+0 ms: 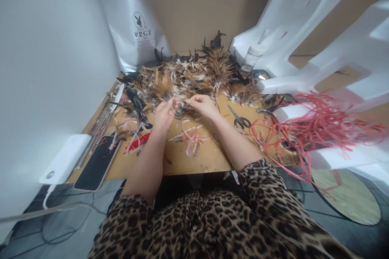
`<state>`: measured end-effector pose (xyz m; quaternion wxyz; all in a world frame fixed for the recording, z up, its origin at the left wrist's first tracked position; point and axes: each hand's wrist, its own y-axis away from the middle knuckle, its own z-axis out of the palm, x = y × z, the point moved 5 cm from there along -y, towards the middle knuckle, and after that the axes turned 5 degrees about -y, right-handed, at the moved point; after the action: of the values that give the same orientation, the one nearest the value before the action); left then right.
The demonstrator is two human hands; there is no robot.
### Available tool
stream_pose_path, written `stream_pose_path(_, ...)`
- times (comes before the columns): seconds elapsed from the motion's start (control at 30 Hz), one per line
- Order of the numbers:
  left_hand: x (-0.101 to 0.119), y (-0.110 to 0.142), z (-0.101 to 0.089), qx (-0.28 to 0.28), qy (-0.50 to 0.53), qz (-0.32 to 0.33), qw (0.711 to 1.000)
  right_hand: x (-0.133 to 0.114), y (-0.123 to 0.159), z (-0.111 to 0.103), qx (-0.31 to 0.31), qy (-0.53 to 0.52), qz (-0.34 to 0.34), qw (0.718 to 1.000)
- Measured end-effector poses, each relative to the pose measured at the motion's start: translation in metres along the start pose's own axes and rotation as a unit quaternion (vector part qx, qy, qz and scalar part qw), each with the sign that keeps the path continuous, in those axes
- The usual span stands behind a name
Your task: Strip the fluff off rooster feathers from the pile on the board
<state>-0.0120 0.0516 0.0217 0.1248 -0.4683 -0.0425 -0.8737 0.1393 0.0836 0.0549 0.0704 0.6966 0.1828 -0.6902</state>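
Observation:
My left hand (165,113) is closed in a pinch over the front of the feather pile, with a brown feather tuft (164,85) fanning up from its fingertips. Close on its right, my right hand (203,106) pinches with thumb and forefinger; what lies in that pinch is too small to make out. Behind both hands spreads a heap of brown and black feathers (188,75). Below them, pinkish-white scraps and strips (193,137) lie on the tabletop (194,164).
Scissors (239,119) lie right of my right hand. Red plastic strips (328,125) hang over white foam at the right. Left are a phone (97,164), a white power bank (65,158) with a cable, and a red piece (138,142). A silver bag (133,24) stands behind.

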Motion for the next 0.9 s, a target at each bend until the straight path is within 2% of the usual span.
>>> stream_pose_path(0.07, -0.001, 0.000, 0.001, -0.008, -0.012, 0.015, 1.000, 0.007, 0.003, 0.009, -0.036, -0.016, 0.065, 0.997)
stream_pose_path(0.13, -0.004, 0.001, 0.002, -0.018, -0.021, 0.024, 0.999, 0.015, 0.003, 0.014, -0.036, -0.042, 0.102, 0.993)
stream_pose_path(0.23, -0.008, 0.002, 0.004, -0.033, -0.043, 0.018, 0.998, 0.026, 0.000, 0.016, -0.002, -0.119, 0.123, 0.985)
stream_pose_path(0.37, -0.012, 0.004, 0.007, -0.044, -0.051, -0.007, 0.998, 0.034, -0.003, 0.019, 0.018, -0.252, 0.156, 0.955)
stream_pose_path(0.5, -0.012, 0.005, 0.007, -0.051, -0.039, -0.027, 0.998, 0.034, -0.003, 0.019, 0.030, -0.307, 0.160, 0.938)
stream_pose_path(0.63, -0.015, 0.003, 0.002, -0.038, -0.034, -0.056, 0.997, 0.032, -0.006, 0.009, 0.045, -0.248, 0.128, 0.959)
stream_pose_path(0.77, -0.022, 0.003, -0.002, -0.027, -0.076, -0.100, 0.992, 0.023, -0.007, -0.004, 0.058, -0.153, 0.070, 0.984)
stream_pose_path(0.9, -0.026, 0.005, -0.001, -0.043, -0.106, -0.125, 0.985, 0.012, -0.005, -0.008, 0.033, -0.060, 0.040, 0.997)
